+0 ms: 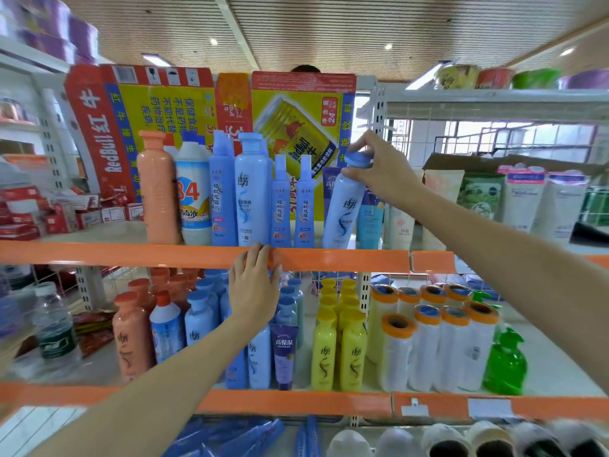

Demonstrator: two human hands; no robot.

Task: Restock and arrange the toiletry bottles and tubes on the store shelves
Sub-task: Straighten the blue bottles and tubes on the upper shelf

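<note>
Right hand (382,169): fingers clasp tilted blue bottle (344,206) by its cap, seating it on upper shelf (346,260).
Left hand (255,285): fingers loosely spread, resting on that shelf's front edge, probably for balance.

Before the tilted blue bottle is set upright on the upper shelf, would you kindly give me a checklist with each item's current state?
1. Right hand grips the tilted blue bottle at its cap: ok.
2. Bottle upright: not ok, it leans left at the base.
3. Base on the shelf: cannot tell, the orange shelf edge hides it.
4. Gap beside the slim spray bottle: ok, free space shows.
5. Left hand steady on the shelf edge: ok.
6. Tubes behind stay clear: cannot tell.
</note>
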